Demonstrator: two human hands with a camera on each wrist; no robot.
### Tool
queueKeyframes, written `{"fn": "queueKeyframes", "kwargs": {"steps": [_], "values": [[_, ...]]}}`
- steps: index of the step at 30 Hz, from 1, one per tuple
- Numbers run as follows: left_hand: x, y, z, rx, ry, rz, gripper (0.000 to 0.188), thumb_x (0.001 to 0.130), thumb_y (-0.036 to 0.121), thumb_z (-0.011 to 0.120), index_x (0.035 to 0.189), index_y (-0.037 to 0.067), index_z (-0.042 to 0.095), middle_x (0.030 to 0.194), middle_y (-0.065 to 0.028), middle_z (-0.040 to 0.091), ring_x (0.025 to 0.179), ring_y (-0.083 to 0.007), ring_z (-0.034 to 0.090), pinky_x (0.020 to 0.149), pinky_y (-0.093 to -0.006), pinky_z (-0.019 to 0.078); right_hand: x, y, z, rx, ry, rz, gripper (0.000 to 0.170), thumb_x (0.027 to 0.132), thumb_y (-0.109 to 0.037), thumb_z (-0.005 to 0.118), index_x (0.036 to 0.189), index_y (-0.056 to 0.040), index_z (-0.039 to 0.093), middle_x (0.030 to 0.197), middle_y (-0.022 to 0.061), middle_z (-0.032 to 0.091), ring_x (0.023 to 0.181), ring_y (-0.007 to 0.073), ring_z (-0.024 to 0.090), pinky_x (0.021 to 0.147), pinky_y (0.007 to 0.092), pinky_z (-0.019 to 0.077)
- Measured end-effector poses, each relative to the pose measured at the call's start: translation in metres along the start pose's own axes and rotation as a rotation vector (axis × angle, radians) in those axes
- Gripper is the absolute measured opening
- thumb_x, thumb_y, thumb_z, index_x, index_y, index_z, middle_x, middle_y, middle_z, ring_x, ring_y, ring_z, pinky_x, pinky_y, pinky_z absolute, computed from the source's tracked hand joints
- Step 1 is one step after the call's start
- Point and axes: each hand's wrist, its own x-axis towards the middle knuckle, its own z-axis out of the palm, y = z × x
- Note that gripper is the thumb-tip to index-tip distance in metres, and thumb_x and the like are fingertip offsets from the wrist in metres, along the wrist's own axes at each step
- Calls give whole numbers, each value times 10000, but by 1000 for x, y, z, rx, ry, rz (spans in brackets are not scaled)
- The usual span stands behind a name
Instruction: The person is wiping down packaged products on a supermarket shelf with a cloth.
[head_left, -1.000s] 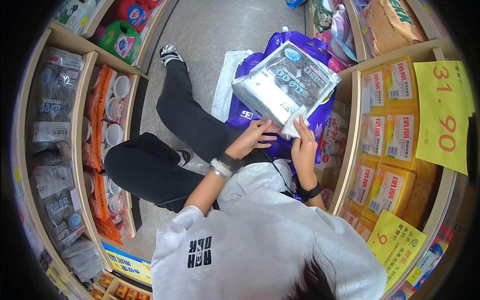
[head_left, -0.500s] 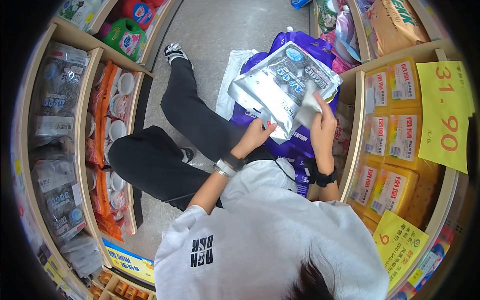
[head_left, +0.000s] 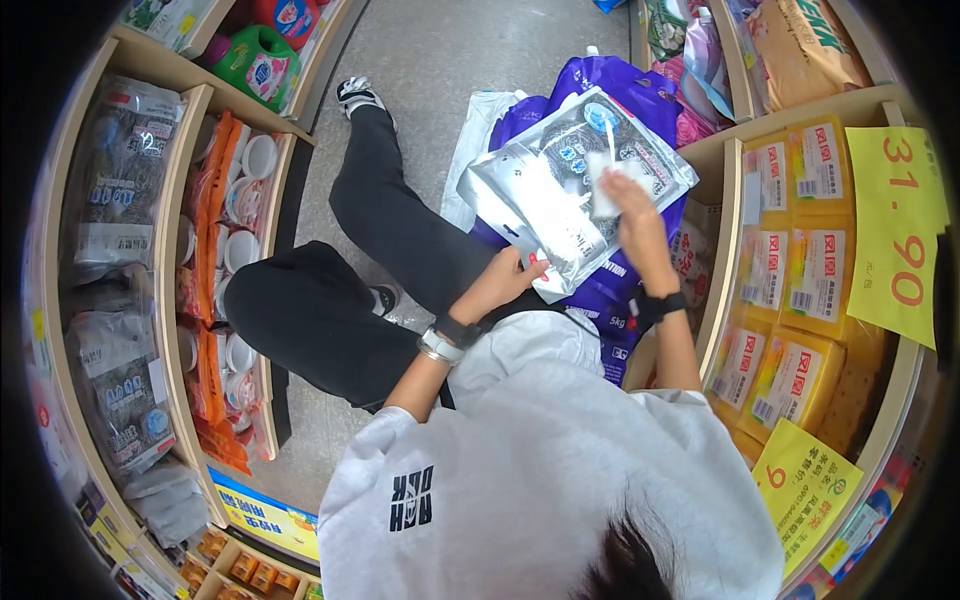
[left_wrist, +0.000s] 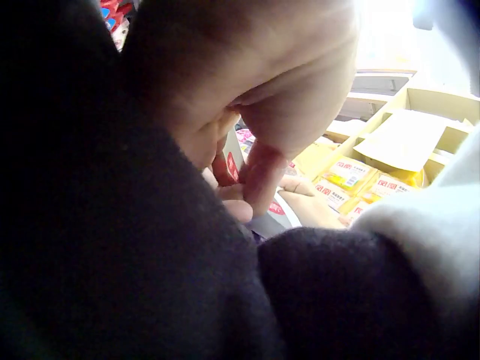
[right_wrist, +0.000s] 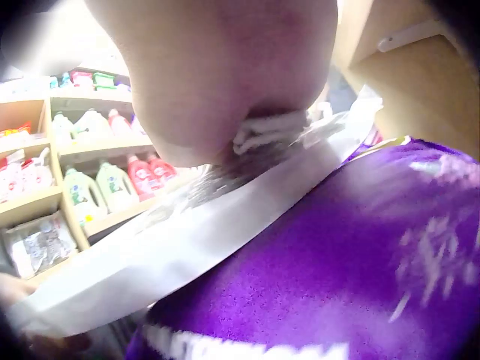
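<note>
A silver-and-clear plastic pack [head_left: 530,185] of what looks like dark steel wool scrubbers lies tilted over purple bags [head_left: 575,85]. At its near edge, my left hand [head_left: 497,282] pinches the silver plastic between thumb and fingers; the left wrist view shows that hand [left_wrist: 300,82] close up, with the pack's edge at the fingers. My right hand [head_left: 640,230], blurred, holds a folded white cloth or tissue [head_left: 602,195] against the pack's upper face. In the right wrist view, the crumpled cloth [right_wrist: 270,131] sits under the right hand [right_wrist: 225,75], over the pack's pale side.
Shelves flank the narrow aisle. Yellow soap packs [head_left: 790,375] and price cards [head_left: 893,230] are on the right. More scrubber packs [head_left: 125,385] and white tubs [head_left: 240,250] fill the left shelves. The person's black-trousered leg [head_left: 385,190] stretches across the grey floor [head_left: 430,60].
My right hand has moved with the cloth from the pack's near edge up over its face. The left hand keeps to the near edge and now pinches it. The pack's face is tilted differently.
</note>
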Motion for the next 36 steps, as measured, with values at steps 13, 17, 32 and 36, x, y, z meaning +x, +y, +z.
{"fn": "queueKeyframes", "kwargs": {"steps": [13,17,32,36], "values": [[-14,14,-3,48,62,66,338,910,279,636,861,-56,630,563,-34,498,522,-82,417,468,-310,340,35,41,-7,106,378,219,525,805,125,334,1268,7,551,1324,196,542,1271,330,484,1081,373,345],[-10,2,1,44,41,64,332,906,280,641,858,-48,629,560,-43,490,528,-87,398,478,-319,335,39,-57,29,252,-42,-202,471,811,91,411,1228,-39,588,1285,160,567,1226,313,513,1068,379,371],[-14,4,-2,27,-8,35,287,913,257,636,962,-26,645,595,-1,524,530,-54,389,470,-289,312,44,57,7,66,-80,171,666,714,180,370,1278,-102,584,1376,159,501,1291,308,464,1094,359,343],[-18,12,-2,-151,32,115,277,925,236,623,1014,-26,634,688,-14,601,604,-51,472,535,-250,377,37,91,2,26,25,287,614,719,134,394,1252,-86,603,1337,200,522,1234,349,502,1052,376,377]]}}
